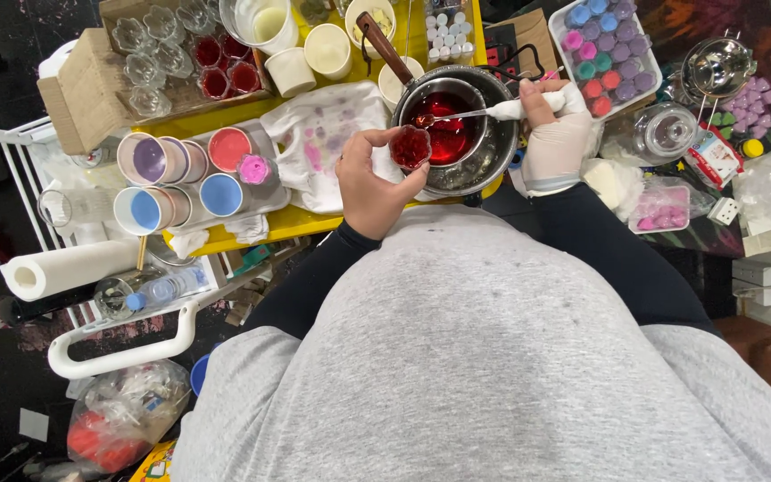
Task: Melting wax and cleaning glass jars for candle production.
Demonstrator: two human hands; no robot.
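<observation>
Centrally, small glass cup (410, 147) w/ red liquid sits pinched in left hand (369, 174), thumb & fingers curled round its rim, held just at near edge of the pot (484, 147). Right hand (553, 134), in a pale glove, fingers pressed together on white-wrapped handle of a thin metal spoon (457, 114); spoon bowl reaches over to the cup side, tip above red liquid (448, 134) inside pot. Pot = dark metal, round, w/ brown wooden handle (384, 46) pointing away from the person. Under left wrist: white cloth (327, 134) stained pink/purple, spread on yellow table (287, 223). Left of cloth, tray of round tins (180, 174) w/ purple, blue, orange-red & pink colour. Further back, cardboard box (82, 89) holding more small glass cups, some empty, some filled red. Behind pot, several white paper cups (327, 49) & a block of small white-capped vials (450, 31). Right of gloved hand, white tray of coloured pieces (609, 49) in blue, purple, pink, green, orange; near it a clear glass jar (658, 132) lying on side & a shiny metal vessel (716, 67). Low left: paper towel roll (64, 268), white cart handle (127, 353). Grey shirt (493, 357) fills foreground, dark sleeves on both arms.
</observation>
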